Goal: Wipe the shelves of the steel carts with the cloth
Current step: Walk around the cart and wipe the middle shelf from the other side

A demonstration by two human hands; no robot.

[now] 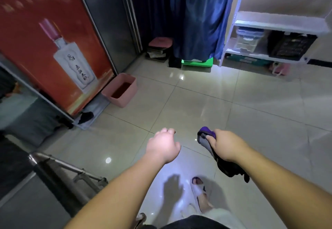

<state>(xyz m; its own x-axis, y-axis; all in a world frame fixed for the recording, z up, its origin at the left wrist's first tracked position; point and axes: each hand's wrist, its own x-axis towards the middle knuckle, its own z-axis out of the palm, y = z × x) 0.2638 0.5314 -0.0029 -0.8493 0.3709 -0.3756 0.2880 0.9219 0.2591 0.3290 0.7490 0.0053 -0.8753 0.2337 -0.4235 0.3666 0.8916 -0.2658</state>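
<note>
While right hand (226, 146) grips cloth (206, 137), left hand (164, 146) hovers over tile floor (251, 113).

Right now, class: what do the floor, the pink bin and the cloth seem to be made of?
Floor: glazed tile, probably ceramic; it mirrors lights and shows grout lines.
Pink bin: matte moulded plastic, likely; smooth even walls.
Cloth in the right hand: soft fabric, grey and purple; it folds and droops.
</note>
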